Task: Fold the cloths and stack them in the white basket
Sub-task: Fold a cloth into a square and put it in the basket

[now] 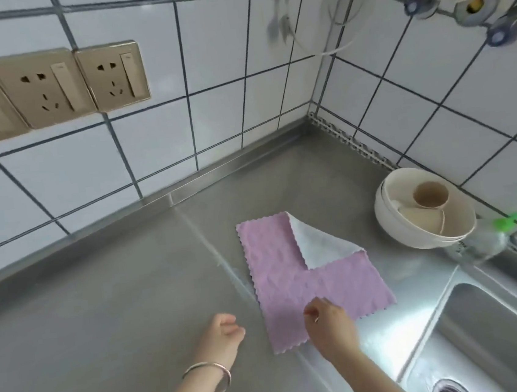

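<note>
Pink cloth (294, 275) lies at frame centre on the steel counter (103, 308), one corner turned over. My right hand (327, 319) pinches its near edge, my left hand (223, 333) hangs loose, holding nothing. Folding is starting, I think; next I must lift this edge across.

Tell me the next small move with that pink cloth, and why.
Probably flatten the turned-over far corner first. The pink cloth lies spread on the steel counter, but its far right corner is flipped back, showing the white underside. The right hand is over the near edge and the left hand is off the cloth, loosely curled. No white basket is in view.
</note>
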{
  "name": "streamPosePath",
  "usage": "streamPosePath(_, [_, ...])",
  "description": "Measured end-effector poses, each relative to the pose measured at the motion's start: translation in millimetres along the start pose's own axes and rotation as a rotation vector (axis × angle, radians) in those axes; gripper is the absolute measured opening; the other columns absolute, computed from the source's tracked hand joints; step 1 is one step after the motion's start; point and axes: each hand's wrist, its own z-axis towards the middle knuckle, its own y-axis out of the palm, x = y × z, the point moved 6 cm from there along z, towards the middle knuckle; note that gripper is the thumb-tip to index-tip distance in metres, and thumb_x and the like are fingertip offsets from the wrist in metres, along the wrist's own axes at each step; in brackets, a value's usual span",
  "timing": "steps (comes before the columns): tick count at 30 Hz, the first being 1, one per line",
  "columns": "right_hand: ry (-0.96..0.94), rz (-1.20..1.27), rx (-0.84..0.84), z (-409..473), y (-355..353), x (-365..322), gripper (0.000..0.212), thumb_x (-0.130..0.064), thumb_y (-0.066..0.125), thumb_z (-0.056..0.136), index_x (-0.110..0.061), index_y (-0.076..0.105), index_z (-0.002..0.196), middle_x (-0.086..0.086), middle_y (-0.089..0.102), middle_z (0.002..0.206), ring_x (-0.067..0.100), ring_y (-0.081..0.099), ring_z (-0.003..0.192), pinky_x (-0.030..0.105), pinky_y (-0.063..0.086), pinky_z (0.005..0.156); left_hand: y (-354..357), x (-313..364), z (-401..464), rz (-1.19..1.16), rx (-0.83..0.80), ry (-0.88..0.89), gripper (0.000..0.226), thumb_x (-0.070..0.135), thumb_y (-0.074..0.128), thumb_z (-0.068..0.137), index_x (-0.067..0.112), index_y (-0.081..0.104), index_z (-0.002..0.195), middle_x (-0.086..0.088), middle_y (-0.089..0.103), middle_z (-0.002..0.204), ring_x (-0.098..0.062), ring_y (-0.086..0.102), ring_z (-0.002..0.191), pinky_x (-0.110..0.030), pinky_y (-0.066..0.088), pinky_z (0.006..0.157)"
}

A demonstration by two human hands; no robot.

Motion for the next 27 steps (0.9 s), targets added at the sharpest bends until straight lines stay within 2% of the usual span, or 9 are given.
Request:
streamPosePath(3, [0.027,-0.025,0.114,43,-25,36,0.024,-0.016,0.049,0.088,-0.020,0.059,0.110,-0.001,0.056,0.116,0.018,0.054,0.103,0.028,0.046,0.077,24,22,24,-0.048,0.170,-0.039,0.026,0.007,0.062,0.082,0.008,0.055,0.108,-0.006,0.062,0.107,-0.019,0.058,0.089,-0.024,0.040,0.077])
streamPosePath(5, [0.037,-0.097,0.215,68,-43,54,0.038,-0.015,0.052,0.086,-0.022,0.051,0.123,0.000,0.048,0.129,0.020,0.045,0.116,0.028,0.042,0.089,35,35,37,-0.015,0.290,-0.004,0.035,0.010,0.065,0.078,0.006,0.055,0.111,-0.010,0.061,0.109,-0.025,0.060,0.099,-0.031,0.045,0.084])
streamPosePath(7, [0.045,-0.169,0.224,92,-54,67,0.051,-0.015,0.052,0.085,-0.024,0.040,0.134,0.000,0.040,0.138,0.022,0.037,0.124,0.031,0.037,0.100,51,48,49,0.073,0.323,0.037,0.042,0.013,0.068,0.073,0.007,0.056,0.113,-0.014,0.060,0.107,-0.030,0.056,0.103,-0.036,0.045,0.086])
streamPosePath(9, [0.062,-0.195,0.181,112,-57,80,0.058,-0.015,0.050,0.085,-0.025,0.032,0.140,0.000,0.035,0.141,0.023,0.034,0.127,0.031,0.034,0.102,64,57,59,0.140,0.362,0.048,0.048,0.014,0.070,0.073,0.007,0.055,0.118,-0.017,0.055,0.111,-0.032,0.051,0.106,-0.037,0.042,0.088])
streamPosePath(12, [0.061,-0.161,0.173,128,-58,89,0.060,-0.010,0.048,0.085,-0.025,0.032,0.141,0.004,0.037,0.138,0.025,0.035,0.124,0.032,0.036,0.099,71,63,68,0.182,0.436,0.061,0.047,0.009,0.065,0.077,0.007,0.052,0.123,-0.020,0.050,0.116,-0.037,0.053,0.102,-0.038,0.043,0.087])
streamPosePath(17, [-0.017,-0.067,0.137,137,-53,82,0.057,0.000,0.040,0.087,-0.028,0.041,0.136,0.002,0.044,0.126,0.022,0.044,0.114,0.030,0.045,0.084,72,59,71,0.292,0.434,0.022,0.039,0.009,0.051,0.086,0.020,0.053,0.123,-0.013,0.048,0.111,-0.036,0.056,0.095,-0.037,0.045,0.076])
streamPosePath(21, [-0.138,-0.035,0.082,117,-30,49,0.044,-0.008,0.041,0.092,-0.028,0.046,0.131,-0.002,0.046,0.121,0.018,0.050,0.107,0.026,0.041,0.068,35,31,56,0.340,0.511,-0.007,0.040,0.009,0.048,0.087,0.026,0.055,0.122,-0.010,0.052,0.112,-0.033,0.058,0.095,-0.037,0.046,0.074])
streamPosePath(24, [-0.294,-0.053,0.031,87,-2,6,0.034,-0.023,0.044,0.095,-0.024,0.050,0.129,0.000,0.048,0.119,0.020,0.051,0.107,0.027,0.038,0.066,-8,-7,35,0.329,0.605,-0.021,0.044,0.006,0.049,0.085,0.027,0.056,0.123,-0.007,0.053,0.117,-0.032,0.060,0.093,-0.038,0.049,0.073])
streamPosePath(27, [-0.399,-0.059,-0.025,57,27,-33,0.034,-0.025,0.045,0.094,-0.023,0.052,0.128,0.000,0.049,0.117,0.020,0.051,0.106,0.028,0.040,0.065,-51,-50,7,0.331,0.676,-0.106,0.043,0.009,0.049,0.085,0.028,0.056,0.124,-0.006,0.051,0.118,-0.032,0.061,0.091,-0.038,0.050,0.073])
